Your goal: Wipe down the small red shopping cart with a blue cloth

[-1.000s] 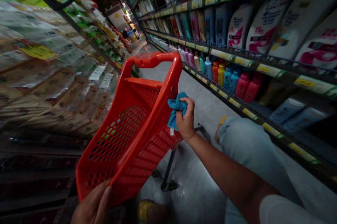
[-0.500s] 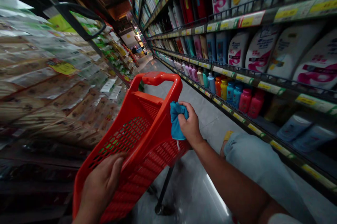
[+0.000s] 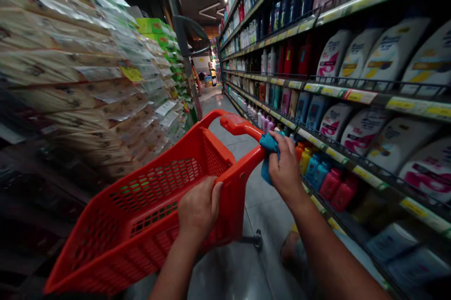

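An orange-red plastic shopping cart (image 3: 225, 199) stands before me at a slant, its perforated basket showing no goods inside. My left hand (image 3: 198, 208) is closed over the near rim, the thumb on top and the fingertips hidden inside the basket. In my right hand (image 3: 287, 166) is a bunched blue cloth (image 3: 267, 173), pressed against the cart at the right end of its handle (image 3: 235, 123). Part of the cloth hangs below my fingers.
On the right, long shelves (image 3: 373, 98) carry shampoo bottles (image 3: 392, 51) and small coloured bottles (image 3: 330, 183). Stacked clear-wrapped packages (image 3: 81, 83) line the left, beside a metal post (image 3: 179, 22). Grey tiled floor (image 3: 225, 138) runs down the aisle. A cart wheel (image 3: 258, 240) shows below.
The cart has turned relative to me, its handle now farther right. My left hand has shifted along the rim toward the handle. The cloth has moved up to the handle's corner.
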The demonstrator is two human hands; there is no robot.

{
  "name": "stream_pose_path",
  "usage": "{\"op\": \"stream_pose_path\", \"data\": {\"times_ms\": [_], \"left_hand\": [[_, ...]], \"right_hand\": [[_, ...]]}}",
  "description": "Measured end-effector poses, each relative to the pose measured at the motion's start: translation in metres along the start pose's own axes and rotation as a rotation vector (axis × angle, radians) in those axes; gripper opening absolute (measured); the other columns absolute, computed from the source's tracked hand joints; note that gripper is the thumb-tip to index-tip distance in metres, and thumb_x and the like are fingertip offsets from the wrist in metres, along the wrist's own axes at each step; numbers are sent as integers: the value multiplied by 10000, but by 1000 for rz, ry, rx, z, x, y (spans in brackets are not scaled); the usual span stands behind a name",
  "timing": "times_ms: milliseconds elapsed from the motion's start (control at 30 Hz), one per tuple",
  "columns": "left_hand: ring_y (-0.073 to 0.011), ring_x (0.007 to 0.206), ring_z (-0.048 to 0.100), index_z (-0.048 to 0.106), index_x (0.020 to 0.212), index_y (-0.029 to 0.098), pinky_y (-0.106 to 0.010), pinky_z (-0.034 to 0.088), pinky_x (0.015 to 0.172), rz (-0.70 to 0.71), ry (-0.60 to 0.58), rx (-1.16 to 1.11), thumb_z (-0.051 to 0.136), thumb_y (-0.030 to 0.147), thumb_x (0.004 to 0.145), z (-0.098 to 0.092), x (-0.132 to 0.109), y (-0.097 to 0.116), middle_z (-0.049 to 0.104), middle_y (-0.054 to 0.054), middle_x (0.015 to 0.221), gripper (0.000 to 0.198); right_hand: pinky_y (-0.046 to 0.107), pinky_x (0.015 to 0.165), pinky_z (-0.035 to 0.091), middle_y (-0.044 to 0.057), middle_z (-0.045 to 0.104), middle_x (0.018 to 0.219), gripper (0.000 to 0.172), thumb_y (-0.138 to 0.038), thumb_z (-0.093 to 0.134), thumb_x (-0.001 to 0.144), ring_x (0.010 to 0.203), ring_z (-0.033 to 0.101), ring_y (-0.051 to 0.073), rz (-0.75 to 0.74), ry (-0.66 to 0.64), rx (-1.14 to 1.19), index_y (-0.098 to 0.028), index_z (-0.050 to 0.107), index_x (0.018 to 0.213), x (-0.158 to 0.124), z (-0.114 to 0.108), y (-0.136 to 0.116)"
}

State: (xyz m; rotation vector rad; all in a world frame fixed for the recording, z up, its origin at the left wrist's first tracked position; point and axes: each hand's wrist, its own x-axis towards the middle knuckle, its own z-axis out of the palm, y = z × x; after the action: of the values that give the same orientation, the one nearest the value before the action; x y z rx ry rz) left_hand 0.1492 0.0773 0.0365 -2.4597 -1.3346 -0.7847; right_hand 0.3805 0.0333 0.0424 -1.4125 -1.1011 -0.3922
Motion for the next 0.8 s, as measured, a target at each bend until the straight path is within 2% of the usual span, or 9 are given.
{"op": "stream_pose_path", "data": {"times_ms": [100, 200, 267, 400, 533, 600, 667, 733, 800], "left_hand": [[-190, 755, 708, 688, 927, 224, -279, 459, 672, 57, 55, -83, 297, 422, 1045, -9, -11, -10, 740, -39, 788, 454], [-194, 752, 711, 693, 926, 228, -290, 476, 673, 104, 89, -152, 322, 470, 1035, -17, -22, -19, 759, -36, 834, 456], [-196, 756, 715, 701, 948, 233, -291, 482, 665, 115, 72, -192, 347, 520, 1023, -22, -29, -23, 770, -34, 861, 461], [-187, 707, 702, 702, 877, 246, -283, 451, 614, 101, -48, -272, 351, 597, 1003, -36, -36, -23, 753, -19, 786, 512], [-167, 643, 670, 656, 758, 241, -279, 377, 571, 68, -176, -305, 376, 622, 987, -53, -38, -18, 718, 1, 695, 525], [-171, 586, 644, 627, 690, 236, -290, 326, 544, 60, -222, -280, 400, 652, 966, -59, -40, -16, 694, 3, 636, 549], [-175, 520, 612, 608, 633, 235, -303, 272, 515, 76, -225, -273, 406, 722, 931, -63, -41, -12, 666, 4, 572, 605], [-166, 491, 602, 604, 615, 236, -308, 247, 495, 112, -175, -323, 382, 754, 921, -65, -43, -4, 663, 10, 559, 641], [-146, 474, 598, 597, 611, 235, -311, 253, 477, 160, -59, -391, 335, 723, 956, -64, -45, 7, 660, 21, 558, 652]], "right_hand": [[538, 1035, 512, 109, 585, 1342, 605, -71, 459, 833, 1229, 573, 293, -269, -247, -43, -316, 605, 1367, -10, -23, -24], [438, 880, 598, 75, 652, 1297, 595, -70, 476, 849, 1132, 639, 268, -514, -504, 10, -373, 638, 1335, -19, -48, -45], [390, 819, 609, 65, 677, 1258, 574, -74, 471, 863, 1056, 680, 242, -526, -612, 45, -379, 658, 1312, -8, -62, -57], [341, 777, 595, 49, 696, 1204, 564, -77, 471, 842, 931, 714, 202, -484, -772, 27, -374, 691, 1267, 30, -82, -76], [308, 835, 563, 40, 694, 1159, 523, -84, 491, 851, 963, 701, 185, -440, -887, -121, -352, 710, 1243, 54, -95, -78], [293, 830, 549, 44, 682, 1143, 506, -96, 501, 869, 950, 694, 179, -406, -886, -248, -343, 701, 1263, 62, -94, -71], [271, 782, 535, 44, 672, 1135, 514, -104, 508, 880, 916, 689, 172, -416, -864, -344, -346, 681, 1298, 71, -84, -60], [262, 760, 521, 45, 663, 1156, 539, -106, 514, 885, 924, 685, 179, -461, -854, -396, -355, 651, 1344, 83, -63, -49], [266, 758, 510, 54, 660, 1194, 544, -105, 517, 887, 970, 676, 201, -507, -815, -443, -350, 649, 1355, 97, -34, -39]]}}
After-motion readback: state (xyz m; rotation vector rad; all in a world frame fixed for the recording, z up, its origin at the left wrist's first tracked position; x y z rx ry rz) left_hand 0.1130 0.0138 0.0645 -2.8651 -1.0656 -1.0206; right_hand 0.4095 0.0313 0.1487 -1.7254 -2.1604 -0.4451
